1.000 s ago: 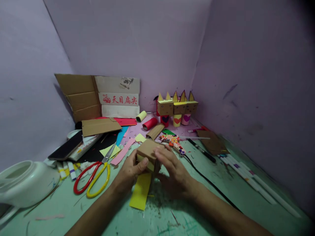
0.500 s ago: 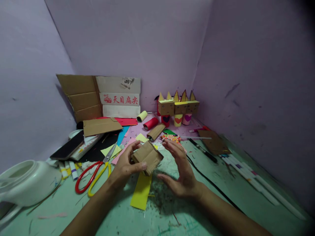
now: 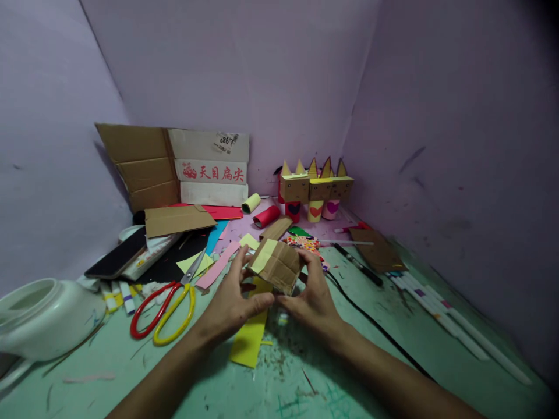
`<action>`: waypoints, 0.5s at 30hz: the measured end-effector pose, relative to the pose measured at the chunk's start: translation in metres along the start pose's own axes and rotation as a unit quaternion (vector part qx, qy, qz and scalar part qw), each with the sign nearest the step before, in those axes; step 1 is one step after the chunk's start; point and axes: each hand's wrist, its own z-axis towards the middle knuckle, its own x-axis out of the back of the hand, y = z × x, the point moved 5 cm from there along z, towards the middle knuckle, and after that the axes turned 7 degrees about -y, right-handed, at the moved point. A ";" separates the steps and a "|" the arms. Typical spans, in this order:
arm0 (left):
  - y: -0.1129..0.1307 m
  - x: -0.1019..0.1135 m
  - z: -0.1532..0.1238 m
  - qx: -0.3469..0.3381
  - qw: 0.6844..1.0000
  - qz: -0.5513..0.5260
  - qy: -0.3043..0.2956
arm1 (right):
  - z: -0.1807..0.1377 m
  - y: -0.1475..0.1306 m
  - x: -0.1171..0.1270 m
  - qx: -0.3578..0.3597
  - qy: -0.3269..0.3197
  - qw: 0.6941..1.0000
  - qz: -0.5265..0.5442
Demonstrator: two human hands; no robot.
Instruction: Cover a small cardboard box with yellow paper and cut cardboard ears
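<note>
Between my two hands is a small cardboard box (image 3: 282,263), tilted above the table, with a pale yellow strip (image 3: 264,256) across its left side. My left hand (image 3: 238,297) grips its left side, thumb along the lower edge. On the opposite side, the fingers of my right hand (image 3: 312,291) curl round the right edge, with the thumb below. A bright yellow paper strip (image 3: 248,343) lies on the table under the box. Scissors with red and yellow handles (image 3: 174,311) rest open to the left of my left hand.
A white pot (image 3: 48,317) stands at the left edge. At the back are a folded carton (image 3: 212,192), red and yellow tubes (image 3: 266,216), and cardboard-headed figures (image 3: 294,189) with pointed ears. Markers (image 3: 441,314), a black cable (image 3: 371,320) and brown cardboard (image 3: 378,250) lie at right.
My right hand has moved left and closed on the box's right side. The box has turned, bringing its pale yellow strip into sight.
</note>
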 end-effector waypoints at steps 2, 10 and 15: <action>-0.002 0.000 0.000 0.008 0.999 0.024 0.026 | 0.000 -0.001 -0.004 0.005 -0.023 1.000 0.011; 0.000 0.027 0.004 0.025 0.993 -0.066 0.099 | 0.007 0.009 -0.009 -0.123 -0.141 0.944 0.271; -0.010 0.022 0.009 0.033 0.995 -0.095 0.017 | 0.007 0.025 -0.008 -0.176 -0.105 0.946 0.251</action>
